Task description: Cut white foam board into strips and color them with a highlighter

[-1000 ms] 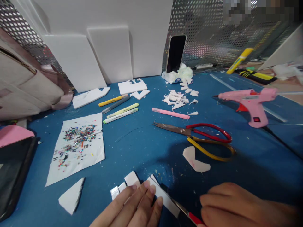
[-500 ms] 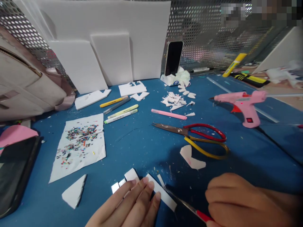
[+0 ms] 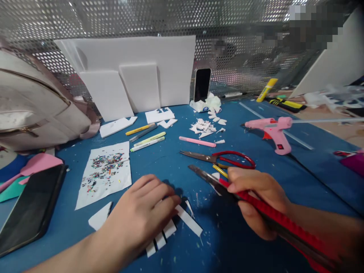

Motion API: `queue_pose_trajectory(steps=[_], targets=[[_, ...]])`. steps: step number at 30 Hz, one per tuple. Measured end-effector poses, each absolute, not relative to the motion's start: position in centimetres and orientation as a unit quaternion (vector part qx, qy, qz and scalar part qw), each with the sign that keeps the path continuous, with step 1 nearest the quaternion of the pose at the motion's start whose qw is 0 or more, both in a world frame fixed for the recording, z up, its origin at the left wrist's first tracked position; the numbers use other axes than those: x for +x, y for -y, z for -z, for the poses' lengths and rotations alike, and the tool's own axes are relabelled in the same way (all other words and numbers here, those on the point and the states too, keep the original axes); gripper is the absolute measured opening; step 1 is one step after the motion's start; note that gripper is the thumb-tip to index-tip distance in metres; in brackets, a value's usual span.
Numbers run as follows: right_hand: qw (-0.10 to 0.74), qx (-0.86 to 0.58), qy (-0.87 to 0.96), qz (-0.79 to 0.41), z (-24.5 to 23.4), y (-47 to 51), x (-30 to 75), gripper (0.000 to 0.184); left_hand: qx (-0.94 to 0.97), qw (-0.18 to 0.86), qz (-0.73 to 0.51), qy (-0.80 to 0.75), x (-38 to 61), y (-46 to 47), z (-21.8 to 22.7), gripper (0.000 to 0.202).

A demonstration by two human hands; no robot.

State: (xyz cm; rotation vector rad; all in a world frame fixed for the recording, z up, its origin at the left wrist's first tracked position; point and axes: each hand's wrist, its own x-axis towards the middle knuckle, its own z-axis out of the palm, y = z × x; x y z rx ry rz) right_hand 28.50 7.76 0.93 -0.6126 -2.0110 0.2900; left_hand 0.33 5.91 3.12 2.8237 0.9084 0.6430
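Observation:
My right hand [image 3: 257, 197] is wrapped around a red utility knife [image 3: 273, 216]. The knife is raised over the table, its blade pointing up and left toward the pliers-like scissors [image 3: 209, 156], with one red and one yellow handle. Fingers curled, my left hand [image 3: 152, 210] rests above cut white strips. Its fingertips close at the upper end of a white foam strip [image 3: 190, 222]; the thumb and exact grip are hidden. Shorter white strips [image 3: 159, 239] show beneath the palm. A thin sliver [image 3: 189, 208] lies beside the long strip. Behind the knife a white offcut [image 3: 216, 176] is partly covered.
A pink glue gun [image 3: 273, 131] with a black cord lies at right. Several pens [image 3: 149, 143] and white scraps [image 3: 203, 127] sit mid-table. Paper with small coloured bits [image 3: 102, 189], a dark phone [image 3: 36, 204] and a bag [image 3: 42, 110] are at left. White boards [image 3: 142, 87] lean behind.
The knife has lifted off the table beside the long strip and moved up, now seen in full. My left hand has gone from lying flat on the strips to curled fingers. The view has tilted up.

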Motion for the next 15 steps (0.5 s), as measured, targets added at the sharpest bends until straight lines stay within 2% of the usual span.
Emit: queue_pose_trajectory(steps=[4, 10, 15], targets=[[0.512, -0.286, 0.802, -0.116, -1.3, -8.7, 28.4, 0.017, 0.95, 0.076, -0.15, -0.262, 2.0, -8.2, -4.4, 0.018], [0.544, -0.322, 0.756, -0.168, -1.7, -8.7, 28.0, 0.012, 0.962, 0.052, -0.122, -0.238, 3.6, -8.6, -3.6, 0.021], [0.558, -0.343, 0.738, -0.164, -2.1, -9.4, 28.1, 0.01, 0.961, 0.017, -0.11, -0.253, 2.8, -10.8, -5.0, 0.024]])
